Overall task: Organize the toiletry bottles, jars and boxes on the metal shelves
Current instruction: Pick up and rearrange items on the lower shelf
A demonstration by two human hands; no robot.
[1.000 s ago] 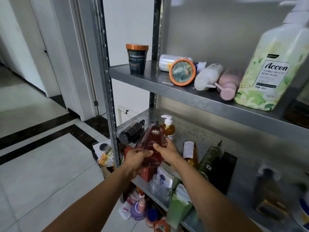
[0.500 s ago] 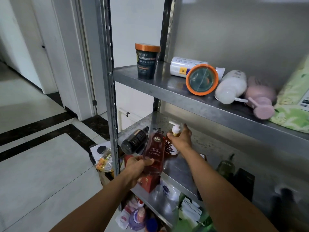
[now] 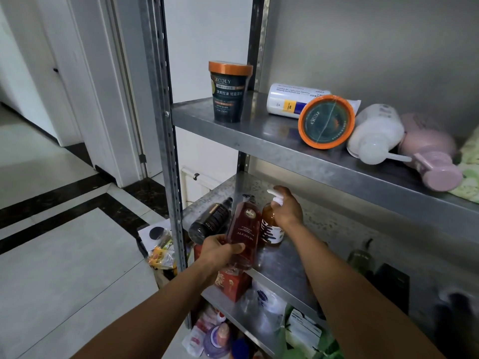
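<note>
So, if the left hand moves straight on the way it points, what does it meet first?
Probably the amber pump bottle that the right hand grips; the left hand holds its red bottle just beside it. Depth unclear.

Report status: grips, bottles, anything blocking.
Left grip holds red bottle, tilted. Right grip on amber bottle, upright on shelf. Black bottle lying close left.

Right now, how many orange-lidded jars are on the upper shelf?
2: the upright jar at the left end; the tipped jar lying on its side further right. More may be hidden.
</note>
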